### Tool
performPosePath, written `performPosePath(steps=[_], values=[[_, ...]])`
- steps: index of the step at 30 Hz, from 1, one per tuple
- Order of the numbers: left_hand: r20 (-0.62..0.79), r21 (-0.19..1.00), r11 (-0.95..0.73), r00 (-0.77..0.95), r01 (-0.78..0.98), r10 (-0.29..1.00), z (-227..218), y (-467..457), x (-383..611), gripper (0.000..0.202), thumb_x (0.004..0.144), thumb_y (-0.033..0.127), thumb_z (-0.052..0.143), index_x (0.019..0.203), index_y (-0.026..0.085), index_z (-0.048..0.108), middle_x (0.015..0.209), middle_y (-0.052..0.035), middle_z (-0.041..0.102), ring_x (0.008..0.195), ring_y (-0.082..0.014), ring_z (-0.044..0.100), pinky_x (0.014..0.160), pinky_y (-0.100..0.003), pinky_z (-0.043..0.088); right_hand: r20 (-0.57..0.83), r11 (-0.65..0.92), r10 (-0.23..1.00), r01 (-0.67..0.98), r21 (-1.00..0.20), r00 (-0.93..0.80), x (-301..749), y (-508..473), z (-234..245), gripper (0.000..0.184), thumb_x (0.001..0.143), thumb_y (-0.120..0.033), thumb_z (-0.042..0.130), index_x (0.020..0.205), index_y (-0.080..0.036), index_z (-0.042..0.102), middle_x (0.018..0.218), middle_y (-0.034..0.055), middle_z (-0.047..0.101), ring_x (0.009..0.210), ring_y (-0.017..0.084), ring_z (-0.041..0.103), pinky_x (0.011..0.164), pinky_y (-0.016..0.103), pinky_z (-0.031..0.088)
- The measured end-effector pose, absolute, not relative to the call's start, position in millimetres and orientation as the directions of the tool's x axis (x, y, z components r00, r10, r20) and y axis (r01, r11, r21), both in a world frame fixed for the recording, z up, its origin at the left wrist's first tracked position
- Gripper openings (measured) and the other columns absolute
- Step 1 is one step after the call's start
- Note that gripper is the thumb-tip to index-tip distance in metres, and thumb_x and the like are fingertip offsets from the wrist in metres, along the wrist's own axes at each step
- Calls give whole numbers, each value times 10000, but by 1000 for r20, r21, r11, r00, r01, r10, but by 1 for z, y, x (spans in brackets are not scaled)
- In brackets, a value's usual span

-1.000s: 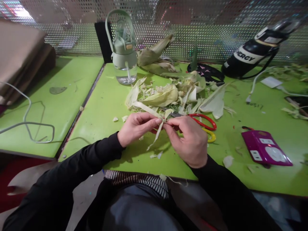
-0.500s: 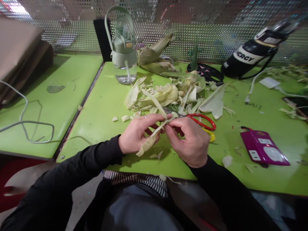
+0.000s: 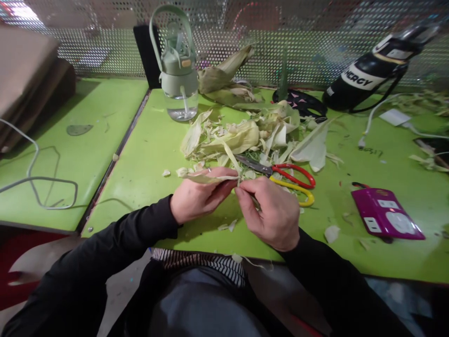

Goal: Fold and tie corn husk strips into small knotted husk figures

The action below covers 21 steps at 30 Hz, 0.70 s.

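My left hand [image 3: 197, 196] and my right hand [image 3: 271, 210] meet above the green table [image 3: 147, 159], both pinched on a pale strip of corn husk [image 3: 206, 177]. The strip lies across my left fingers and points left, with a second thin piece rising toward the pile. A heap of corn husks [image 3: 245, 135] lies just beyond my hands. Scissors with red and yellow handles [image 3: 287, 180] rest on the table right behind my right hand.
A green water bottle [image 3: 177, 70] stands at the back, with more husks [image 3: 224, 79] beside it. A purple power strip [image 3: 386, 215] lies to the right, a black bottle [image 3: 372, 75] farther back. A grey cable [image 3: 38, 180] loops on the left table. Husk scraps dot the table.
The husk strip that hung down below my hands now lies flat across my left fingers, pointing left. My right hand has shifted slightly toward me, uncovering the scissors.
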<state>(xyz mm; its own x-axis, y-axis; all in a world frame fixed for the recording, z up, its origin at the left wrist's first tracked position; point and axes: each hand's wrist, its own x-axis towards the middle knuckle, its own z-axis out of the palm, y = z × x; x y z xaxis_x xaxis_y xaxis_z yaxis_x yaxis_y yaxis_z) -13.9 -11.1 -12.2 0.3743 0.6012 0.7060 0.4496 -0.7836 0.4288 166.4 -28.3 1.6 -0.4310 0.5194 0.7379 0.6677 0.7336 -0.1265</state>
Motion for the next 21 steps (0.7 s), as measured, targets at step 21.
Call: performPosePath(steps=[21], values=[[227, 963, -110, 512, -248, 828, -12, -2, -18, 315, 950, 434, 613, 1033, 131, 637, 810, -48, 708, 695, -105, 694, 642, -206, 605, 714, 706, 637, 592, -389, -290, 178, -22, 13, 66, 949, -235, 574, 978, -193, 615, 948, 75, 714, 900, 216, 673, 803, 373, 530]])
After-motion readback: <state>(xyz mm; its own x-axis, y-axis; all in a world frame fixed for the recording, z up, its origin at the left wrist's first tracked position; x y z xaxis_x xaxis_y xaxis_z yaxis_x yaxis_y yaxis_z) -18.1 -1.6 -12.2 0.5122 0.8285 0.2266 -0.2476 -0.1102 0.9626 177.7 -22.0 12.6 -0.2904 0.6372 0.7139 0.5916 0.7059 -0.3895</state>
